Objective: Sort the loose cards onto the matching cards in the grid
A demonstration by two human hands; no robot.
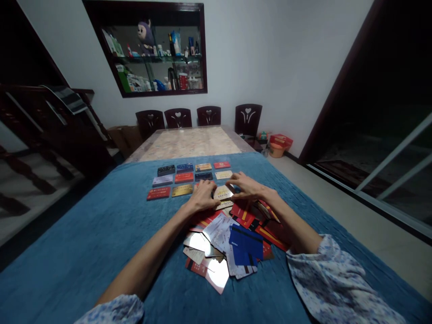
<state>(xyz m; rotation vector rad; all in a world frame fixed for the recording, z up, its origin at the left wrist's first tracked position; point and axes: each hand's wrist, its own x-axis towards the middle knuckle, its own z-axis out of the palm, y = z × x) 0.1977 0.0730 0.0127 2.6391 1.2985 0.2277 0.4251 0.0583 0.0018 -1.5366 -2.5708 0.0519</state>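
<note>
Between my two hands is a cream-coloured card point(222, 193), gripped at its sides, with another cream card point(224, 205) just below it. My left hand point(204, 195) is closed with its fingers bent at the card's left edge. At the right edge my right hand point(248, 186) pinches with thumb and fingers. Under and in front of them spreads a loose pile of bank-type cards, including a blue card point(246, 245), a red card point(243, 213) and white cards point(219, 230). Beyond lie neat stacks in rows: red point(158, 193), gold point(182, 190), cream point(223, 174) and dark ones point(166, 170).
A blue cloth point(111, 225) covers the near table; the bare marbled tabletop point(195, 140) shows behind. Dark wooden chairs point(249, 118) stand at the far end. A wall cabinet point(153, 93) holds bottles and a plush toy point(146, 38). An orange bucket point(276, 150) sits on the floor.
</note>
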